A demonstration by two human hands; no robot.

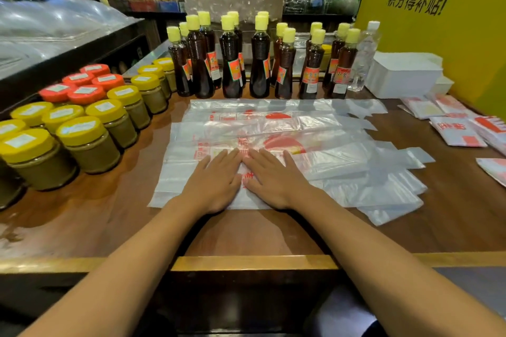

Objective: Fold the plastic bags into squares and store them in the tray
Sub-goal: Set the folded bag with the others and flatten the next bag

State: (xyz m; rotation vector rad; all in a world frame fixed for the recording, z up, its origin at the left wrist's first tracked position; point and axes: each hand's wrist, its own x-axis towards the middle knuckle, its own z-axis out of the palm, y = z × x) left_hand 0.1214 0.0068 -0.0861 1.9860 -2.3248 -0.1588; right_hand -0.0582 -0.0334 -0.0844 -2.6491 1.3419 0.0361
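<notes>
On the wooden counter (pixel 410 227), close to its front edge, two hands lie flat on a plastic bag. The left hand (pixel 216 183) and the right hand (pixel 273 179) are side by side, almost touching at the forefingers. All fingers are straight and a little spread, palms down; they press the plastic, they do not pinch or hold anything. To me it looks like a smoothing or flattening of the nearest bag (pixel 191 172), maybe of a fold line, but I cannot tell if a fold is already made under the palms.

Around the hands the other plastic bags (pixel 315 128) lie in overlapping long strips, clear with red print, and they reach toward the right side of the counter. These are flat and still long, not squares.

Farther right, some folded squares (pixel 457 131) with red print lie on the counter in a loose group, one more at the right edge. So part of the work seems done, but most bags wait. Behind them stands a white tray (pixel 402 76); from here I cannot see any bag inside it, so the storing seems not begun, as I judge.

At the back stands a row of dark bottles (pixel 230 63) with yellow caps, and at the left many jars (pixel 90 139) with yellow and red lids.
</notes>
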